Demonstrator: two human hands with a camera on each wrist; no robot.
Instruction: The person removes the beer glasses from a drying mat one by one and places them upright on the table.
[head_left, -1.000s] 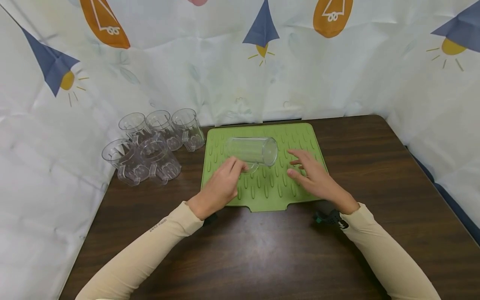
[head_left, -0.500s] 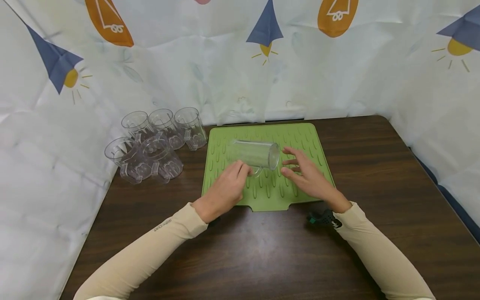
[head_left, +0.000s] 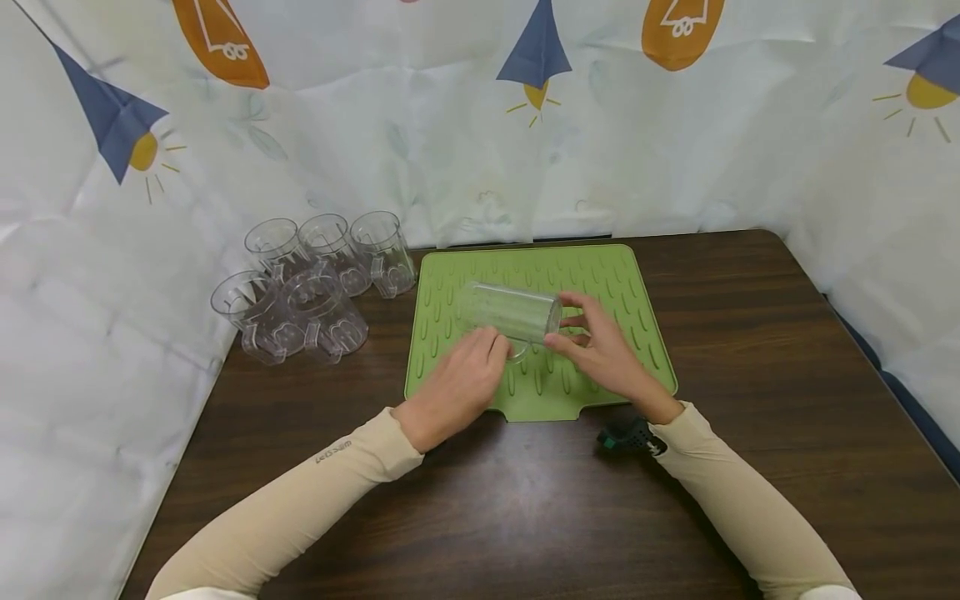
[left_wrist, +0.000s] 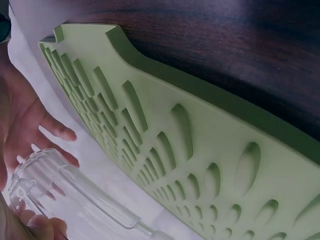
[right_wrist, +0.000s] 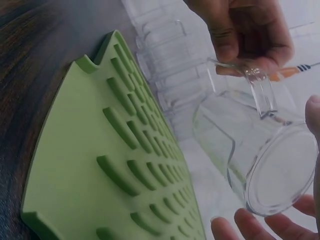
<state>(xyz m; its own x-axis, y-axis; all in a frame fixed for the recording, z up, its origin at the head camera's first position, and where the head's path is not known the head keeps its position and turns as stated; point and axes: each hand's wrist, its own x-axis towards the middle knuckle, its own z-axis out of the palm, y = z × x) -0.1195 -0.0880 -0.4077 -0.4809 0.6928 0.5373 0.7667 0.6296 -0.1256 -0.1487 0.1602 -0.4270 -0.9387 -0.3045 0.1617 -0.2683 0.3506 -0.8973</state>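
Note:
A clear mug (head_left: 510, 312) lies on its side in the air above a green ridged drying mat (head_left: 540, 400), tilted slightly down to the right. My left hand (head_left: 465, 379) grips the handle; the right wrist view shows the fingers curled on the handle (right_wrist: 261, 92). My right hand (head_left: 600, 350) is at the mug's right end, fingers and thumb spread to either side of it. In the right wrist view, fingertips (right_wrist: 247, 222) lie below the round end; whether they touch it is hard to tell.
Several clear mugs (head_left: 322, 312) stand upright in a cluster on the dark wood table (head_left: 540, 500), left of the mat. A patterned white curtain (head_left: 450, 167) hangs behind the table and along its sides.
My right hand has moved left, up to the mug's end. The mug has tilted slightly, its right end lower, with my left hand still on the handle.

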